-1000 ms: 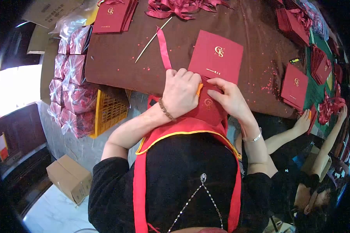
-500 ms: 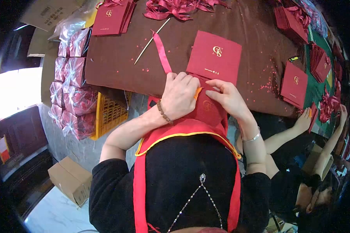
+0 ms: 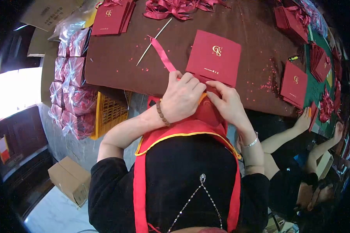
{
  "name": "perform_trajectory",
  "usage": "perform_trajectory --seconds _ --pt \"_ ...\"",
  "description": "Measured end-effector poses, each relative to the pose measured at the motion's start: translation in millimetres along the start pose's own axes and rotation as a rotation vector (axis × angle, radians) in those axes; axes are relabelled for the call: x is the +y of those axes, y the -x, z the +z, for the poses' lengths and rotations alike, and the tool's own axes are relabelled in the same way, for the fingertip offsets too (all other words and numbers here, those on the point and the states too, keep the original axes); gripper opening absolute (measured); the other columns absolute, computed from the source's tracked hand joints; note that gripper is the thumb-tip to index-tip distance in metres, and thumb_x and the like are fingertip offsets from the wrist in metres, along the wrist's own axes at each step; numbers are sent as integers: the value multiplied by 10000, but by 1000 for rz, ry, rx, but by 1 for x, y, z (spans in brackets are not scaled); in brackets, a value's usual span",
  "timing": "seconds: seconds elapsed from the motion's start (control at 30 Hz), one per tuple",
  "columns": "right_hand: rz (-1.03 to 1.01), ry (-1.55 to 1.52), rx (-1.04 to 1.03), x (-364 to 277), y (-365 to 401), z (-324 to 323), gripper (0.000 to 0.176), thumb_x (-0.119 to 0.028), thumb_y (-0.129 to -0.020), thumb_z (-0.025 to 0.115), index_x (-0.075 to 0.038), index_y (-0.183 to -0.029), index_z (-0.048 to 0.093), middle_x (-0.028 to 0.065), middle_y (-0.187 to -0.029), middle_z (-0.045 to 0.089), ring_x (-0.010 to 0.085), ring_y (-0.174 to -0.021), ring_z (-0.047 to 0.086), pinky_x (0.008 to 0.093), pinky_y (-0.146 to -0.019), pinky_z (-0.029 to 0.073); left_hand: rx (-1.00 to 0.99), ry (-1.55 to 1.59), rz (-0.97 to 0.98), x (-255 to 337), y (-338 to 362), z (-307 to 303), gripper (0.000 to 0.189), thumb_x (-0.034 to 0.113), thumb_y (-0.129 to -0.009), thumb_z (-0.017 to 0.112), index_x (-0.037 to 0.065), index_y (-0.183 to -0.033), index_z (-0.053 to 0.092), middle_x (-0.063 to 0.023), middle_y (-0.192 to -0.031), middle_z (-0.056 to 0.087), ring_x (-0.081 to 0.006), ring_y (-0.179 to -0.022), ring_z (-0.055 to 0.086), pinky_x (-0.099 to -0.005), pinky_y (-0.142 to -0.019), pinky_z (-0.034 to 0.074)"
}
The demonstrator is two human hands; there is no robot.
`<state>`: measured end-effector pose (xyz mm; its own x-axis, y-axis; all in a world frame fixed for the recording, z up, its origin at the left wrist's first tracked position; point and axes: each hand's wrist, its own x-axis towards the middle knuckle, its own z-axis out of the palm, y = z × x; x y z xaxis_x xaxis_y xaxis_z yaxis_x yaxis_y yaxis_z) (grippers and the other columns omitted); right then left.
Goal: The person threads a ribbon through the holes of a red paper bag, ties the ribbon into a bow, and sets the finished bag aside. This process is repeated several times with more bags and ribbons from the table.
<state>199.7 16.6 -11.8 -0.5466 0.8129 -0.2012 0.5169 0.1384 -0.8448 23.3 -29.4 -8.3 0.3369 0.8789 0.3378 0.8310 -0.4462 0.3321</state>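
A dark red gift bag (image 3: 210, 113) rests against my apron, at the table's near edge. My left hand (image 3: 182, 95) is closed over its top left side, with an orange covering by the thumb. From this fist a pink-red ribbon (image 3: 162, 55) runs out onto the table, its far end loose. My right hand (image 3: 227, 103) bends its thumb and forefinger around the bag's upper edge, close to the left thumb. What lies between the fingertips is partly hidden. Just beyond, another red bag with gold lettering (image 3: 214, 58) lies flat.
A thin pale stick (image 3: 154, 42) lies on the brown tablecloth (image 3: 116, 58). Red ribbons (image 3: 179, 8) and stacked bags (image 3: 111, 17) are at the back. Wrapped red packages (image 3: 79, 103) stand left by a yellow crate (image 3: 111, 114). At right, a co-worker's hand (image 3: 302, 121) is near more bags.
My left hand has shifted slightly right, its wrist turning over the bag. The ribbon's loose end has swung a little left. My right thumb has moved nearer the left hand.
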Motion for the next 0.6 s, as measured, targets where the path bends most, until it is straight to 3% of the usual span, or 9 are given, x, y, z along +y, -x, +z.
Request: perform_trajectory --seconds 0.17,0.27,0.3,0.33,0.43,0.53,0.6 --pt "-19 -29 -45 -1 -4 0 280 -181 -835 581 -62 -1085 544 188 -943 648 340 -921 621 407 -773 485 79 57 45 -14 -2 7 100 118 -728 593 123 -824 565 -9 -762 504 -181 -816 501 -389 -776 329" --pt "-19 -34 -51 -4 -1 0 240 -176 -832 592 -48 -1018 511 202 -948 644 349 -930 616 414 -759 488 -19 338 -81 -22 -14 -7 189 184 -729 654 141 -903 596 -37 -958 541 -230 -979 480 -391 -822 327" --pt "-58 -10 -45 -8 -1 0 215 -156 -832 600 -33 -970 490 201 -904 641 354 -882 622 420 -724 490 -158 533 -120 -38 -17 -2 158 215 -763 642 139 -898 614 -40 -1035 549 -257 -1053 453 -398 -858 316" --pt "-57 -11 -45 -10 0 1 215 -156 -832 600 -33 -970 490 201 -904 641 354 -882 622 420 -724 490 -164 528 -94 -47 -20 -1 120 206 -792 611 130 -882 632 -29 -1060 558 -260 -1076 445 -403 -874 312" --pt "-195 24 31 -18 2 2 185 -86 -814 621 -10 -935 504 172 -833 618 341 -797 619 399 -672 487 -480 490 -121 -56 -40 -12 131 190 -838 579 89 -875 653 -77 -1148 547 -268 -1143 437 -408 -979 288" --pt "-246 24 29 -15 5 3 184 -78 -804 633 -12 -924 511 170 -841 616 336 -797 619 393 -668 488 -610 536 122 -65 -58 -14 125 201 -829 596 112 -883 666 -83 -1177 543 -268 -1171 429 -420 -982 296" --pt "-233 32 34 -16 7 2 186 -84 -803 633 -15 -926 512 167 -832 613 337 -791 616 397 -671 487 -664 561 172 -61 -67 -16 140 196 -810 600 109 -891 674 -64 -1150 568 -255 -1159 445 -393 -948 327"
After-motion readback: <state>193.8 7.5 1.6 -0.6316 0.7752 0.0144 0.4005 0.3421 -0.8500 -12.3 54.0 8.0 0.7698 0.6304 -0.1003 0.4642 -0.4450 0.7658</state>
